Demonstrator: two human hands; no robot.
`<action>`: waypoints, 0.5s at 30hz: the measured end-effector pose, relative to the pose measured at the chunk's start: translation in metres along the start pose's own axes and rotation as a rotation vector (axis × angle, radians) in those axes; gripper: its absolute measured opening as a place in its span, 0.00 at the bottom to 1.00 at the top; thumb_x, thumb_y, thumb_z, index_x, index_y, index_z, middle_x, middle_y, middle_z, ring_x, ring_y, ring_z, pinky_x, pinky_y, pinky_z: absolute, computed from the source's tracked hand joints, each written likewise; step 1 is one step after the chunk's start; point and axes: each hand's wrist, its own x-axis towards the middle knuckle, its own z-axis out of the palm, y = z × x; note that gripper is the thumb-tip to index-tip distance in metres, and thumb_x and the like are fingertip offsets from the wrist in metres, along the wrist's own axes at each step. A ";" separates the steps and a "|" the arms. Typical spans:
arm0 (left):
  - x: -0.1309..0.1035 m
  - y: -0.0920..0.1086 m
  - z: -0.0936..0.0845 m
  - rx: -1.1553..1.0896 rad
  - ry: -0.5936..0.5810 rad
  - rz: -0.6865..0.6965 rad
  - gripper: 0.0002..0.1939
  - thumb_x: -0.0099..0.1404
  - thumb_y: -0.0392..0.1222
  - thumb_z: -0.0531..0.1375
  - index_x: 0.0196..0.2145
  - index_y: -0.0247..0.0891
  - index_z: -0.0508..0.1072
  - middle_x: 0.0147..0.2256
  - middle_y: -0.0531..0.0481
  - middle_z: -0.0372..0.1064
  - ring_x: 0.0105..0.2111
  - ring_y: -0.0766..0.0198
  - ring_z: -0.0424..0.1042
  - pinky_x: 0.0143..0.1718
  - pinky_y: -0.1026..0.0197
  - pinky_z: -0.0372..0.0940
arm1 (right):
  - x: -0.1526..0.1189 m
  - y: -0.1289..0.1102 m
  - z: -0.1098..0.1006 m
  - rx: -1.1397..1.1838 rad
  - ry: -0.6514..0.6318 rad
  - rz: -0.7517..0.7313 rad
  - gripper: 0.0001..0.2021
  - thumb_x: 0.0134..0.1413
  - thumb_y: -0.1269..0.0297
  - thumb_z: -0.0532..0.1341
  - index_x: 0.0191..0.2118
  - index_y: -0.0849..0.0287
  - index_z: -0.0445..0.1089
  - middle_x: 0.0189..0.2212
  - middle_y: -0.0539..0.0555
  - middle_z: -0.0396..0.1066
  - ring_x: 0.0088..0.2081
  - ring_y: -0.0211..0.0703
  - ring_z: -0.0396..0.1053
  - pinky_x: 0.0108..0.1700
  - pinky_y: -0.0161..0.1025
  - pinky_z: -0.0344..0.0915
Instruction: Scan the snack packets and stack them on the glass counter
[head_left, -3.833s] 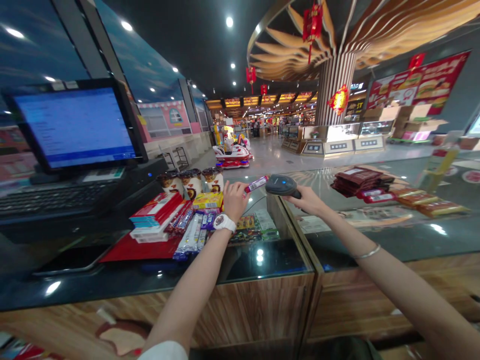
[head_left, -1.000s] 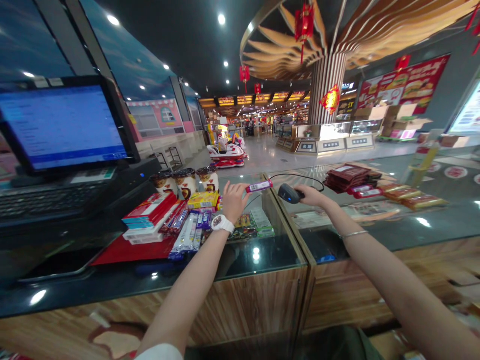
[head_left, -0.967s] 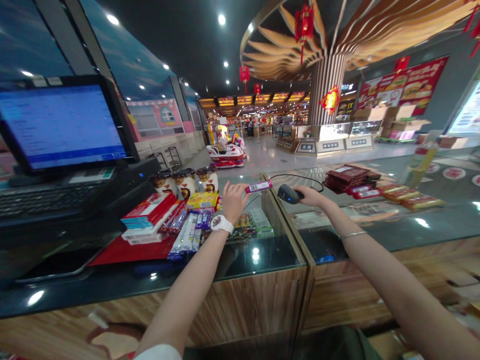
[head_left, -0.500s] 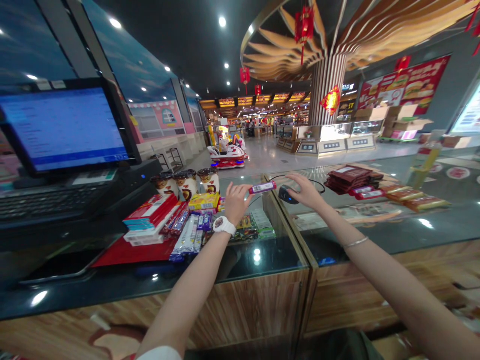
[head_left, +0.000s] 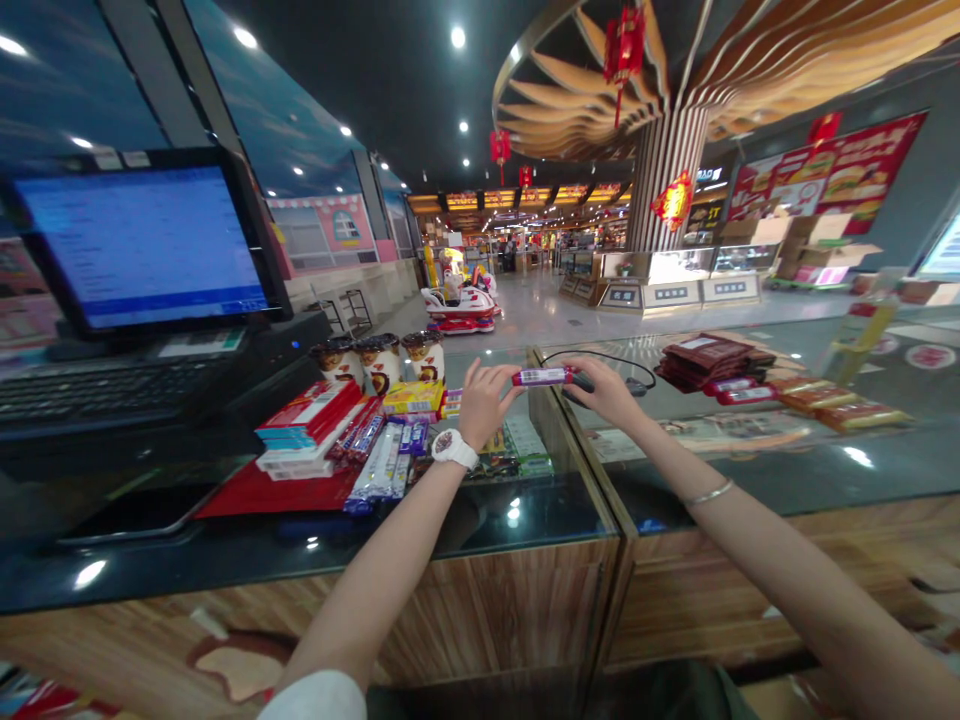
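Note:
A purple-red candy roll with a white barcode label is held level above the glass counter. My left hand, wearing a white watch, pinches its left end. At the other end, the fingers of my right hand close around the roll's tip. A black corded device, possibly a mouse or scanner, is partly hidden behind my right hand. Below and left of my left hand lie silver-purple wrapped bars, a yellow box and stacked red boxes.
A monitor and keyboard stand at the left. Several lidded cups line the counter's back. To the right are brown packets, more purple-red rolls and gold-wrapped bars. A wooden divider splits the glass top.
The candy roll has moved slightly right with my left hand. My right hand has come from the black device to the roll's right end. The view has shifted a little.

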 end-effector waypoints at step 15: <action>0.011 -0.056 -0.043 0.055 -0.104 -0.164 0.13 0.62 0.37 0.65 0.45 0.43 0.74 0.45 0.48 0.77 0.47 0.55 0.74 0.60 0.46 0.57 | 0.057 -0.022 0.052 -0.092 -0.109 -0.054 0.16 0.56 0.66 0.64 0.51 0.57 0.71 0.45 0.60 0.76 0.50 0.55 0.70 0.55 0.51 0.63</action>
